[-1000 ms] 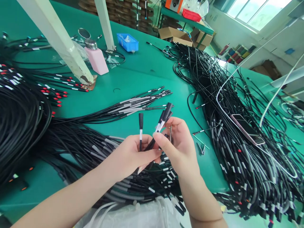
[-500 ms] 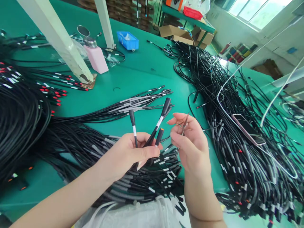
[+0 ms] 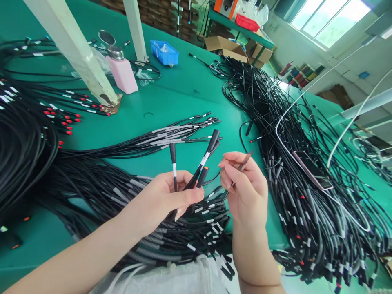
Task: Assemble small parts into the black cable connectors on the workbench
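My left hand (image 3: 171, 196) is closed around several black cables. Their connector ends stick up past my fingers: one black connector (image 3: 173, 154) with a white label, a taller one (image 3: 213, 141) in the middle, and one with an orange tip (image 3: 202, 176) by my thumb. My right hand (image 3: 245, 185), just to the right and apart from these connectors, pinches a slim metal tool (image 3: 244, 162), whose exact kind I cannot make out. It slants up to the right. Beneath both hands lies a bundle of black cables (image 3: 159, 239) with grey ribbed sleeves and white labels.
Coiled black cables (image 3: 24, 147) fill the left side; a large cable heap (image 3: 294, 171) covers the right, with a phone (image 3: 312, 169) on it. A pink bottle (image 3: 122, 75), a blue bin (image 3: 164, 53) and white posts (image 3: 79, 61) stand on the green table (image 3: 190, 94).
My right hand has lowered slightly and closed in more, and the metal tool in it leans further right. My left hand keeps its hold on the cables. The view has shifted a little.
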Available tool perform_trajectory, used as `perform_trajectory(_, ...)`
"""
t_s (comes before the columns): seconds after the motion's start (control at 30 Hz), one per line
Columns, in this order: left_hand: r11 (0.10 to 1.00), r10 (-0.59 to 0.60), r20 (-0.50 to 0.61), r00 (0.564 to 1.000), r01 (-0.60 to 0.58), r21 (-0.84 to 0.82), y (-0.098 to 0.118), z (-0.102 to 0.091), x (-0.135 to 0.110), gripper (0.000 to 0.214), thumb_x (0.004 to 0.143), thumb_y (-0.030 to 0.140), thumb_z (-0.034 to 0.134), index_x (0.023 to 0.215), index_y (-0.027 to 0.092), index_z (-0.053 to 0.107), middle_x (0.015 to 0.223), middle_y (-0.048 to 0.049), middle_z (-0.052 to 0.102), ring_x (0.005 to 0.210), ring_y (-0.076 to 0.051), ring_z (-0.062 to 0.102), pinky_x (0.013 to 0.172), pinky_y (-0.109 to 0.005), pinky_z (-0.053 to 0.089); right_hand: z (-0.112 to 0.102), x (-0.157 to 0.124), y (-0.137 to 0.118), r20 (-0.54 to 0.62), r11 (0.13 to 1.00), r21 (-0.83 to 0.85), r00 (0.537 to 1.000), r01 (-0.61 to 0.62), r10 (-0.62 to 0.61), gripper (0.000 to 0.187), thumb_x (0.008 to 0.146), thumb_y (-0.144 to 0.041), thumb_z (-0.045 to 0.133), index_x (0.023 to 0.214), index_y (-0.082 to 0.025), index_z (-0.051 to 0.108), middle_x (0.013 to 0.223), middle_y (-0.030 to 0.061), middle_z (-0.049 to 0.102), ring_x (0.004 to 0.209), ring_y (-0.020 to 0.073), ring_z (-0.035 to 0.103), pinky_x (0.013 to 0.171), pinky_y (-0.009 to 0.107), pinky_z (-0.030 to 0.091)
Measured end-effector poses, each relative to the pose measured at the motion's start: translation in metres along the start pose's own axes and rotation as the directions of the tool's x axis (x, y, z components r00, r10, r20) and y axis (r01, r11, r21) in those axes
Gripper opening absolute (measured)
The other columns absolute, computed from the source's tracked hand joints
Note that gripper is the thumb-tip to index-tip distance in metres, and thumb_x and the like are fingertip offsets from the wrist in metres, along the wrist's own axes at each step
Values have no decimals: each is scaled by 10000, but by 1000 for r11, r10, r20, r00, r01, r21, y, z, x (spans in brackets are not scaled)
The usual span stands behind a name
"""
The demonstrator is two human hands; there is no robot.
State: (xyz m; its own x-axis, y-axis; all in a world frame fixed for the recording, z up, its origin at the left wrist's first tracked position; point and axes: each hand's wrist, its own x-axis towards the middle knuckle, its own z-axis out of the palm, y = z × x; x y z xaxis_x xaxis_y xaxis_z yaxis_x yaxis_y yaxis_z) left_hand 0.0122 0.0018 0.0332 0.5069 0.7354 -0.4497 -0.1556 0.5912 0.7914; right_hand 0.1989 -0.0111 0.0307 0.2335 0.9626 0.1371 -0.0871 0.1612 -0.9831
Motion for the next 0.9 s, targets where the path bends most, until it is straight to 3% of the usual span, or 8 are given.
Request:
perform_trajectory(0.07, 1000, 18, 0, 1000, -18, -11, 0, -1, 1, 304, 704, 359, 954, 740, 167, 722, 521, 66, 548, 453, -68, 411, 457, -216, 283, 2, 0, -1, -12, 1000, -8, 1000, 4, -4, 110, 920, -267, 690, 1006, -229, 747, 821, 16, 728, 534, 96, 451, 474, 248, 378)
perform_trajectory(0.2, 1000, 22, 8, 1000, -22, -10, 1, -1, 0, 266, 703, 330, 945, 702, 155, 745, 538, 30, 627, 454, -62, 443, 462, -210, 306, 2, -2, -1, 70, 999, -25, 997, -23, 25, 133, 966, -313, 694, 1040, -235, 772, 857, 23, 734, 559, 103, 485, 481, 246, 394)
perform_trajectory(0.3, 999, 24, 27, 999, -23, -49, 4, -1, 0, 282, 715, 310, 924, 649, 164, 692, 634, -32, 763, 446, -61, 470, 444, -209, 312, -2, -4, -3, 132, 995, -96, 991, 16, -3, 284, 1068, -448, 601, 1126, -256, 802, 890, 41, 729, 676, 144, 586, 519, 256, 437)
perform_trajectory(0.37, 997, 9, 36, 999, -6, -74, 5, 0, -1, 311, 698, 273, 925, 610, 178, 642, 596, -30, 766, 436, -63, 464, 434, -203, 310, -6, -4, -6, 152, 977, -198, 987, 75, -44, 363, 1105, -491, 531, 1138, -263, 811, 889, 44, 732, 729, 161, 632, 553, 269, 472)
perform_trajectory(0.5, 996, -28, 21, 999, 30, -81, 5, 2, -1, 366, 656, 214, 927, 569, 195, 571, 519, -5, 731, 418, -62, 453, 424, -189, 309, -12, -4, -12, 182, 894, -392, 971, 217, -156, 292, 1097, -409, 596, 974, -254, 811, 749, 2, 723, 691, 152, 672, 606, 273, 520)
perform_trajectory(0.73, 996, -19, 28, 999, 22, -84, 3, 1, -2, 270, 649, 170, 911, 615, 187, 644, 514, 6, 731, 427, -64, 458, 422, -173, 317, -7, -8, -15, 259, 783, -517, 935, 346, -242, 262, 1064, -347, 653, 872, -226, 784, 654, -24, 706, 525, 116, 568, 518, 264, 464)
perform_trajectory(0.9, 996, -14, 31, 999, 17, -82, 3, 0, -2, 255, 681, 181, 911, 626, 185, 663, 519, 7, 738, 428, -59, 472, 420, -158, 332, -3, -9, -19, 316, 718, -569, 913, 401, -259, 247, 1050, -282, 662, 836, -209, 760, 666, -14, 726, 532, 114, 554, 511, 264, 438)
